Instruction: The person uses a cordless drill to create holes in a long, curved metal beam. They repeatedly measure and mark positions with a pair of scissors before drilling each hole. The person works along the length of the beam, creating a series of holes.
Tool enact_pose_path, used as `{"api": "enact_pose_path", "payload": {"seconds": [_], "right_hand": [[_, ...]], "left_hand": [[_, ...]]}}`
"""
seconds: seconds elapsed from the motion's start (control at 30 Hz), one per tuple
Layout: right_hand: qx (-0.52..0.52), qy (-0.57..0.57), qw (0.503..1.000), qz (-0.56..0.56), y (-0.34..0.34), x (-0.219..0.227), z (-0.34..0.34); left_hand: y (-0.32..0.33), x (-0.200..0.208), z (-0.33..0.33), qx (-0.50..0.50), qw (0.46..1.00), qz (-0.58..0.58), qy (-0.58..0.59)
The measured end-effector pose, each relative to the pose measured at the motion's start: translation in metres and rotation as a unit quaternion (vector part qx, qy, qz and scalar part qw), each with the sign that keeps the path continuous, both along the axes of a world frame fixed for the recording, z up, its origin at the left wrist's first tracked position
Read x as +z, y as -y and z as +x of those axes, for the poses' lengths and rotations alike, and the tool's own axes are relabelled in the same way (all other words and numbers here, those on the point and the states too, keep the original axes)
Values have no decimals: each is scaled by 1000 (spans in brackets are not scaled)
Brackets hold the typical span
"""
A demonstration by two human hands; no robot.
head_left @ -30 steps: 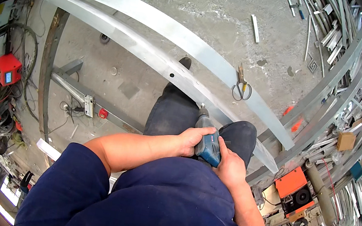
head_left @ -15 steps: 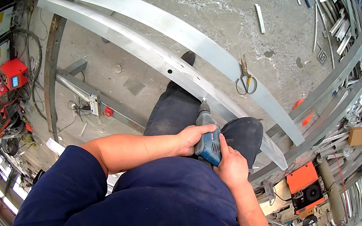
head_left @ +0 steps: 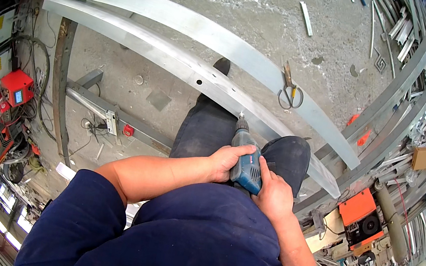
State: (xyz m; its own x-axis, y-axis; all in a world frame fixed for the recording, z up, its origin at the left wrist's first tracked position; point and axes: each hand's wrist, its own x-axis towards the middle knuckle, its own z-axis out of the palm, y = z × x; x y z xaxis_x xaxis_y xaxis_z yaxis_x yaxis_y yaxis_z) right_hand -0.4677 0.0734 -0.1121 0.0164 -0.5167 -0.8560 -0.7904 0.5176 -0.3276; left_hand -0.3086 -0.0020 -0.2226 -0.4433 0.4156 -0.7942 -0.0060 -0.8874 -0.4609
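A blue power drill [head_left: 247, 167] is gripped between both hands at my waist, its chuck pointing away from me. My left hand [head_left: 224, 162] is closed around the drill's left side, thumb lying on top. On the other side, my right hand [head_left: 274, 193] wraps the rear of the body, its lower fingers hidden. The drill's tip meets the near face of a long silver metal profile [head_left: 148, 50] that lies across in front of my knees. A dark round hole shows in that face, left of the drill. Beyond it lies a second metal bar [head_left: 197, 26], with scissors [head_left: 291, 92] resting on it.
A dark steel beam [head_left: 60, 90] runs under the bars at left; more grey beams [head_left: 401, 85] stand at right. Red machines [head_left: 16, 88] with cables sit at left. An orange-lidded case [head_left: 359, 217] and piled metal offcuts are at right. A metal strip [head_left: 306, 19] lies on the floor.
Almost nothing differs. The view has shifted very slightly, while both hands and the drill keep their place against the profile.
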Motion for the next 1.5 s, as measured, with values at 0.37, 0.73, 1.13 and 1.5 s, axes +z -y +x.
{"api": "enact_pose_path", "payload": {"seconds": [0.37, 0.73, 1.13, 1.5], "right_hand": [[-12, -26, 1000, 14, 18, -5, -14], [-22, -36, 998, 37, 32, -1, -16], [-82, -33, 996, 19, -3, 16, -12], [-43, -23, 999, 7, 10, 2, -3]], "left_hand": [[2, -5, -23, 8, 997, -38, 59], [11, -11, -26, 15, 999, -32, 40], [-5, 14, -37, -38, 995, -66, 62], [-7, 2, -25, -24, 990, -100, 97]]}}
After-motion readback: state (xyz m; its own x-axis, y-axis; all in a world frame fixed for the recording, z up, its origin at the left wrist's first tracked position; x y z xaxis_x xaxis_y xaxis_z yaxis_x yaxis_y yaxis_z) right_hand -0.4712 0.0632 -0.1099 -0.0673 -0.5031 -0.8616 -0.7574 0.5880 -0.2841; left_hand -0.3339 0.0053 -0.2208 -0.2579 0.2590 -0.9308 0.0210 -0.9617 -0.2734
